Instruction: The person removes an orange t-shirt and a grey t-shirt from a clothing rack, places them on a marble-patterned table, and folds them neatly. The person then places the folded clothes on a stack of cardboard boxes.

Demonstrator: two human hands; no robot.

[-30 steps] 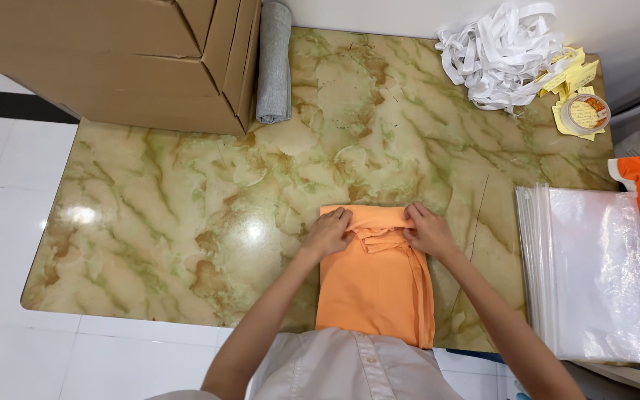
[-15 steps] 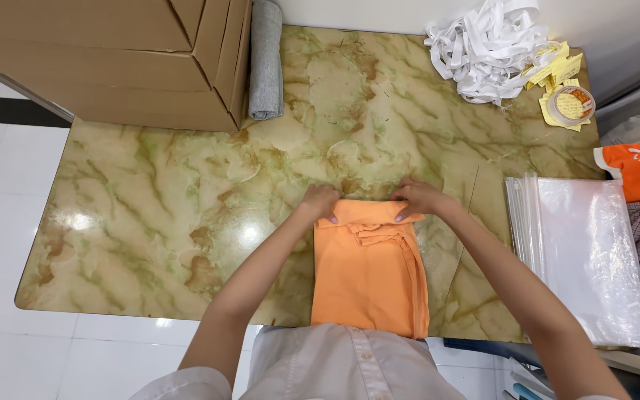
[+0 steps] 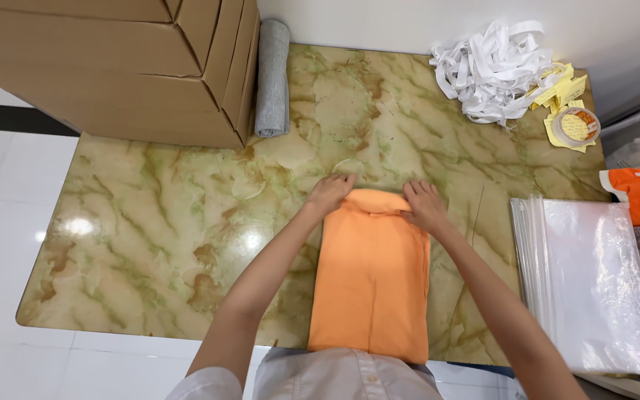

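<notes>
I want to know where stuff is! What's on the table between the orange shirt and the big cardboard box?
Nothing but bare marble table, in the head view. The left hand rests on the orange shirt; the cardboard box sits far off.

Folded shirt (image 3: 372, 281) left of bags (image 3: 594, 285).

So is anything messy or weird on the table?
Only the white strips at the far right corner: they lie in a loose tangle, with yellow paper scraps scattered beside them. The orange shirt lies flat and neatly folded under both hands' fingers.
</notes>
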